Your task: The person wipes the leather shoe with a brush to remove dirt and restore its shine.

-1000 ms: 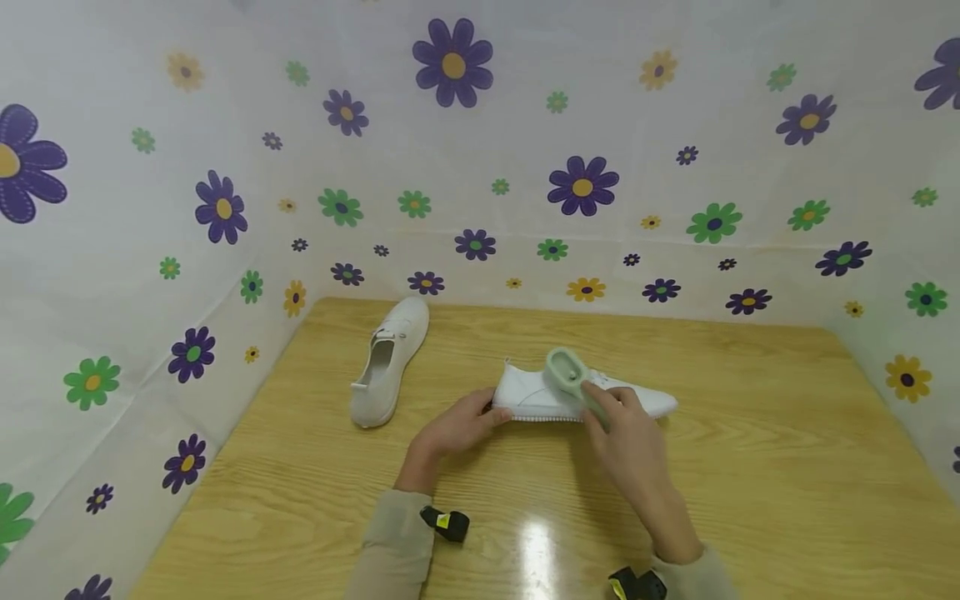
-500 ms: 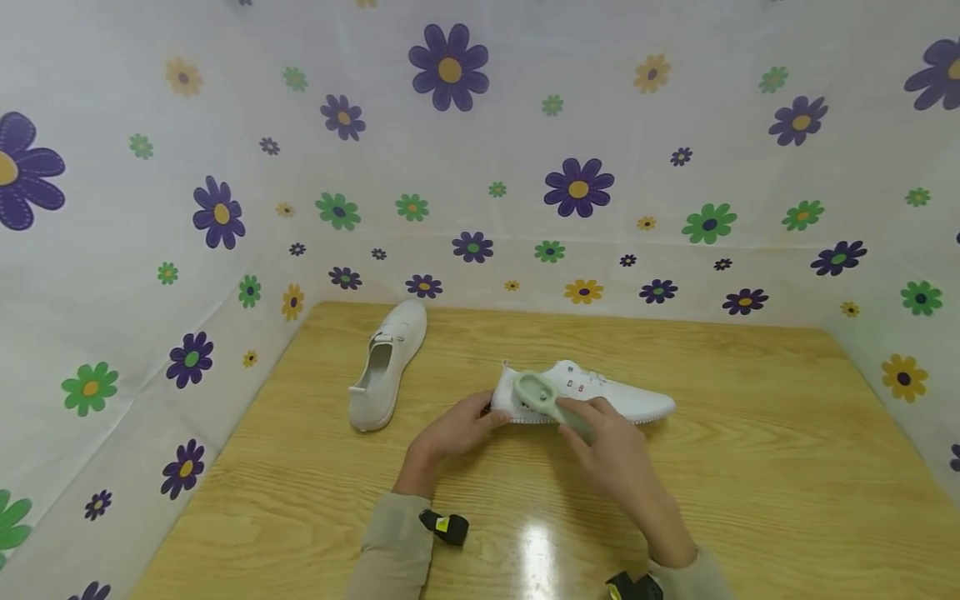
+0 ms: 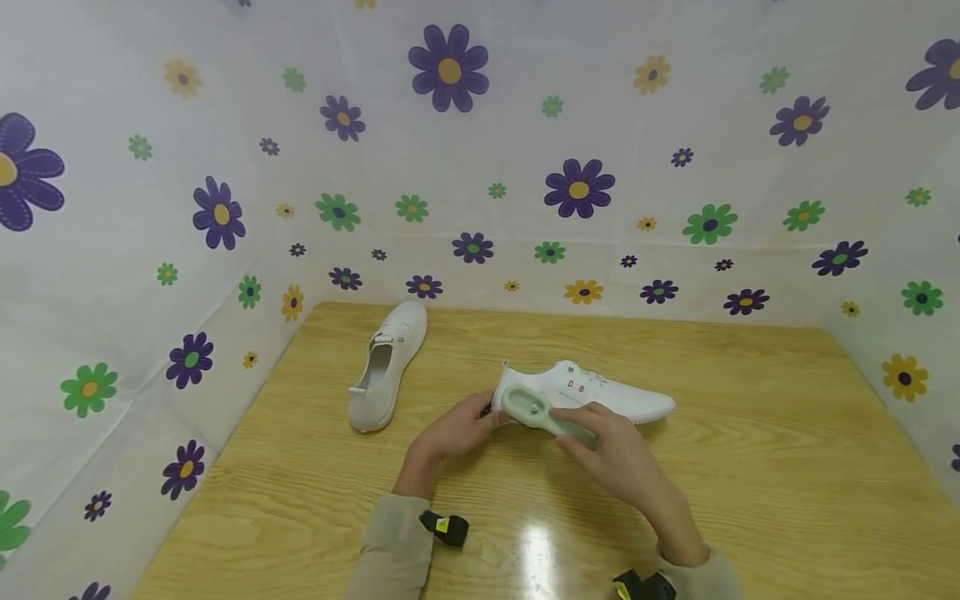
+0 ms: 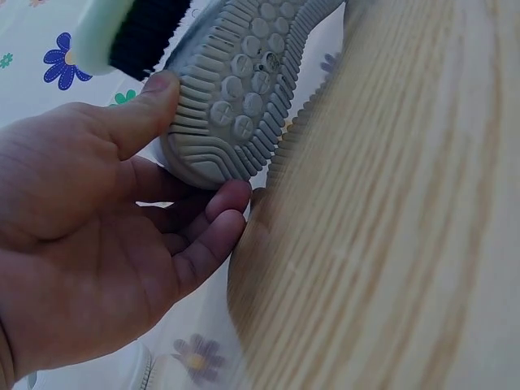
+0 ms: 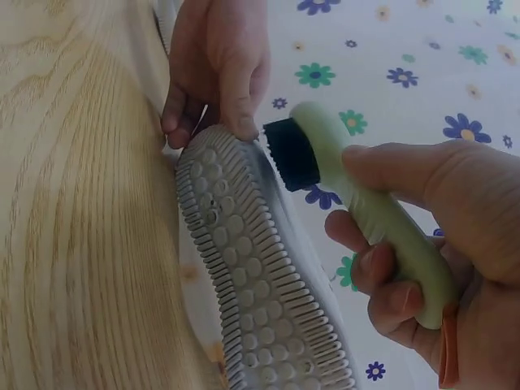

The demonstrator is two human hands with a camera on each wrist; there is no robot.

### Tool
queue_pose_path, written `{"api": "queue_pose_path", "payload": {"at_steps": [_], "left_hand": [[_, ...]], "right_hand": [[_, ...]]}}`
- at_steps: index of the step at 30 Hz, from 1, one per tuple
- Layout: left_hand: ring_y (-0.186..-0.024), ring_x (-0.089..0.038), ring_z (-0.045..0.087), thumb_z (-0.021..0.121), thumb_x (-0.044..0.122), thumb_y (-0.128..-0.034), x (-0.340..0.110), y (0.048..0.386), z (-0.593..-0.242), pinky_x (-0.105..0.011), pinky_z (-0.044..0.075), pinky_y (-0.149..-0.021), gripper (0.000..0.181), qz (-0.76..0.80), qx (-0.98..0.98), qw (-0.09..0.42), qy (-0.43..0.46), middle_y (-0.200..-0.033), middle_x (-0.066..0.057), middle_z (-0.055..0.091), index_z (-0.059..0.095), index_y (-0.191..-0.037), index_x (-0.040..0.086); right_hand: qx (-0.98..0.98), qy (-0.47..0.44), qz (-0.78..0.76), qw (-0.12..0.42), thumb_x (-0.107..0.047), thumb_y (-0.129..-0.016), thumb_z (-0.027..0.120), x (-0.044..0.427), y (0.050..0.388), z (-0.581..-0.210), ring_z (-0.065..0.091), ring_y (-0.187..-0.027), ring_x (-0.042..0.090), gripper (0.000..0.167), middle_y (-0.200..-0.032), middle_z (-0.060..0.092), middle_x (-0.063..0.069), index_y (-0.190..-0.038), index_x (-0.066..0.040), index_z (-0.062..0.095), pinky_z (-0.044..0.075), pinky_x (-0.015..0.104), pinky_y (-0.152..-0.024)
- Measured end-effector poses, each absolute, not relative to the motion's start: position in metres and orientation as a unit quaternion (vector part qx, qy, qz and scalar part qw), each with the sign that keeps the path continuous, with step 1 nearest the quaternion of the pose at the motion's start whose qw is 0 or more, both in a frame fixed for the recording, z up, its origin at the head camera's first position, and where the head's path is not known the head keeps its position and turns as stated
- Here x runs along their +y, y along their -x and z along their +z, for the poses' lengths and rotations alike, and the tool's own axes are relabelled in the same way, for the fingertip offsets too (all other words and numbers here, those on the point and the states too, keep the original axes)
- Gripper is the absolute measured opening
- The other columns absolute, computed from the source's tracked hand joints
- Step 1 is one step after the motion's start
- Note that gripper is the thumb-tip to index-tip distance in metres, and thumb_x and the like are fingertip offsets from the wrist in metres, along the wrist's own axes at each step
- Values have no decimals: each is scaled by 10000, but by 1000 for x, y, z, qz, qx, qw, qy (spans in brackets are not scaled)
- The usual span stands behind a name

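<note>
1. White sheeting printed with purple, green and yellow flowers (image 3: 498, 100) is hanging behind and at both sides of a wood-grain table (image 3: 750, 433), whose surface is catching a bright glare near the person.
2. Off to the left, well apart from the work, a second white shoe (image 3: 396, 367) is standing upright, its opening facing up and its toe pointing toward the far edge. Black wrist devices (image 3: 446, 527) are sitting by the cuffs of the beige sleeves (image 3: 397, 537).
3. Near the middle of the table, the white shoe (image 3: 630, 402) is lying tilted, with its studded sole turning toward the person. Its toe is pointing right, its heel left; its long axis is running roughly along the far edge.
4. The left hand (image 3: 460, 427) is gripping the heel, thumb on the near side — fingers curling round the back.
5. The right hand (image 3: 622, 458) is clamping the pale green brush (image 3: 527, 407) by its handle, which is slanting down and right from the head.
6. In the head view, the brush head is hiding part of the heel. Dark bristles (image 5: 291, 154) are facing the shoe's side, close to the left thumb; whether they are touching is unclear.
</note>
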State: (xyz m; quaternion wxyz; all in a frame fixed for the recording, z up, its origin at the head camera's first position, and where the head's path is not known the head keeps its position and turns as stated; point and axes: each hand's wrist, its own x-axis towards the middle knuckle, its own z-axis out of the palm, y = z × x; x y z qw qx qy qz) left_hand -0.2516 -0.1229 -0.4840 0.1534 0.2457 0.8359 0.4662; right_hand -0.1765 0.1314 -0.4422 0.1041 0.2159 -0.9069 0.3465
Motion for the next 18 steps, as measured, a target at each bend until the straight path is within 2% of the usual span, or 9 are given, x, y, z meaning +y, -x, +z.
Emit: {"api": "queue_pose_path", "payload": {"at_steps": [2,7,9,11,15,18], "left_hand": [[-1076,-209,554,476,231,-1064,-122,252,-484,-443,437,-971,332,466,836,153,-244,-1180,-112,620,560,-1289,1],[-1130,-243,539,486,254,-1060,-121,251,-483,-471,413,-1010,400,464,842,156,-228,-1237,-154,598,519,-1332,-37],[-1136,-242,534,487,255,-1059,-120,251,-482,-468,407,-1017,407,465,842,157,-225,-1246,-156,594,515,-1337,-41],[-1093,-231,537,488,252,-1059,-120,251,-482,-457,419,-990,390,464,842,158,-225,-1209,-144,601,525,-1320,-36],[-1005,-194,531,489,249,-1059,-120,250,-481,-418,435,-928,339,463,842,157,-229,-1121,-102,608,559,-1265,-12],[-993,-191,530,486,254,-1061,-120,250,-481,-413,439,-913,333,464,841,156,-229,-1107,-97,609,566,-1253,-5]], "right_hand": [[-910,-209,338,121,-143,-868,778,131,177,-444,599,-840,137,354,-1059,691,41,-1216,-142,717,466,295,-668],[-925,-149,278,212,-117,-869,772,133,180,-447,594,-667,185,365,-1037,653,159,-1226,-84,701,468,317,-544],[-926,-138,273,222,-114,-866,774,134,180,-447,568,-623,183,366,-1030,649,174,-1222,-71,700,454,314,-516],[-925,-146,288,201,-125,-864,779,135,179,-445,559,-652,155,364,-1031,664,142,-1218,-83,707,452,291,-539],[-913,-190,338,125,-144,-869,775,136,177,-439,568,-779,114,338,-1041,694,56,-1202,-120,723,451,264,-635],[-910,-204,345,108,-141,-876,767,135,176,-437,582,-820,119,331,-1047,696,52,-1203,-120,722,457,269,-662]]}}
